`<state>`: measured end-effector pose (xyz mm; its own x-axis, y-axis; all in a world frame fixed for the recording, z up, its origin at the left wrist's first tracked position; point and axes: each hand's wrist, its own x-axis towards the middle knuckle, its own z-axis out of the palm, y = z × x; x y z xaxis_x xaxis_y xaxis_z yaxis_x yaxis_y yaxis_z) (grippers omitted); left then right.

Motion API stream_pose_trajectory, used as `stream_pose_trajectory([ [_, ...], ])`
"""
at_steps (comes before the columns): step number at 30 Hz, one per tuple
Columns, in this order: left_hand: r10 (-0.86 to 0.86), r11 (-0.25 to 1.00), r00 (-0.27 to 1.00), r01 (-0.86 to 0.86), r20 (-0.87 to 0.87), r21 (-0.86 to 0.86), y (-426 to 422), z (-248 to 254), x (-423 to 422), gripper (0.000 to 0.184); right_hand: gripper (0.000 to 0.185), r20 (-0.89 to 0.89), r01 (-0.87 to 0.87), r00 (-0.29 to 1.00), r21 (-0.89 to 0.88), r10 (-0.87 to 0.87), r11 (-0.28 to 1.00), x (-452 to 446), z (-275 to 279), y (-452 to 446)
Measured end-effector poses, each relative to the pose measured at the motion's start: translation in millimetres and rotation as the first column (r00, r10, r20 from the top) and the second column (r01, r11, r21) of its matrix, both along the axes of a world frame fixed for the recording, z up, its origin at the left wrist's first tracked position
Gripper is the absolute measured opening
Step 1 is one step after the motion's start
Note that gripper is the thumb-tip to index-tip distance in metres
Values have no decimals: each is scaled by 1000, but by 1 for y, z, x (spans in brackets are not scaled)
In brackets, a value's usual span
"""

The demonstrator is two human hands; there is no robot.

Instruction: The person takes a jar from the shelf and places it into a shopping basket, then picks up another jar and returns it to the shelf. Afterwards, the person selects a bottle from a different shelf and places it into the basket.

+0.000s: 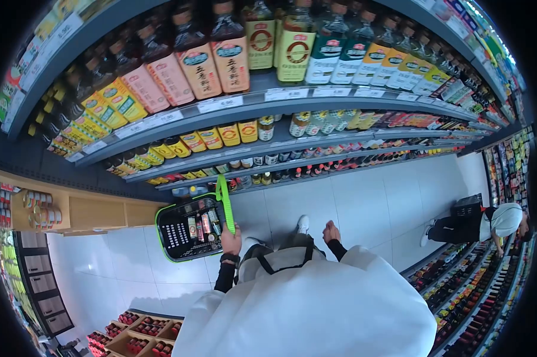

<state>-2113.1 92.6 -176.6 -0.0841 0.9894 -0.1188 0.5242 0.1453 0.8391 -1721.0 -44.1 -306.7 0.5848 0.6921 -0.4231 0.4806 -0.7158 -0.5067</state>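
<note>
My left hand [230,240] is closed around the bright green handle [225,205] of a black shopping basket [174,235] with a green rim. Inside the basket lie several small packaged goods [204,224], among them bottles or jars; their exact kinds are too small to read. My right hand [331,232] hangs at my side over the floor, its fingers curled in, and nothing shows in it. In front of me, rows of cooking-sauce bottles [230,59] with pink, orange, green and yellow labels line the shelf.
Long grey shelves [286,98] with price tags curve across the front. Another person [488,229] stands at the right with a dark basket [466,206]. Behind me are wooden bins [126,342] of red-topped jars and, on the left, a wooden display stand [96,211]. Pale tiles cover the aisle floor [363,202].
</note>
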Motion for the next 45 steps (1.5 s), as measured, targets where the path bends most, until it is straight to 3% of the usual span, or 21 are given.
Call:
stream_pose_trajectory([
  [5, 30, 999, 997, -28, -72, 25, -10, -12, 12, 24, 24, -21, 132, 991, -104, -134, 986, 58, -4, -38],
  [12, 45, 972, 942, -118, -332, -201, -36, -8, 90, 31, 21, -35, 85, 995, -122, -90, 989, 140, -25, -52],
  [15, -43, 914, 908, -133, -417, -384, -51, -35, 107, 41, 21, -92, 170, 979, -151, -185, 974, 175, -51, -52],
  [18, -164, 880, 859, -95, -485, -466, -70, -22, 127, 47, 17, 64, 103, 992, 27, -104, 994, 200, -63, -55],
  [19, -159, 879, 891, -68, -425, -472, -74, -12, 132, 52, 16, -1, 100, 995, 1, -100, 995, 211, -66, -54],
  [22, -156, 872, 849, -121, -505, -474, -87, -25, 133, 57, 15, -254, 205, 948, 23, -192, 979, 213, -13, -33],
  [27, -125, 897, 815, -151, -566, -415, -97, -33, 126, 55, 7, -406, 216, 908, 246, -102, 945, 207, -15, 4],
  [33, -49, 917, 863, -161, -503, -366, -73, -22, 134, 62, 7, -662, 356, 749, 434, 25, 828, 162, 20, 77],
  [35, -49, 933, 870, -136, -491, -333, -62, -21, 135, 63, 7, -634, 279, 763, 498, 125, 821, 149, 40, 101],
  [38, 91, 952, 945, -174, -313, -250, -53, -53, 123, 52, 8, -529, 160, 824, 562, 204, 812, 135, 87, 143],
  [39, 153, 916, 965, -219, -210, -337, -44, -36, 131, 49, 8, -484, 122, 848, 574, 215, 809, 131, 98, 156],
  [42, 123, 944, 987, -148, -102, -293, -29, -40, 125, 45, 10, -422, 195, 884, 724, 202, 662, 125, 121, 197],
  [45, 120, 939, 993, -118, -13, -323, -15, -40, 123, 42, 18, -256, 112, 953, 794, 161, 597, 129, 154, 235],
])
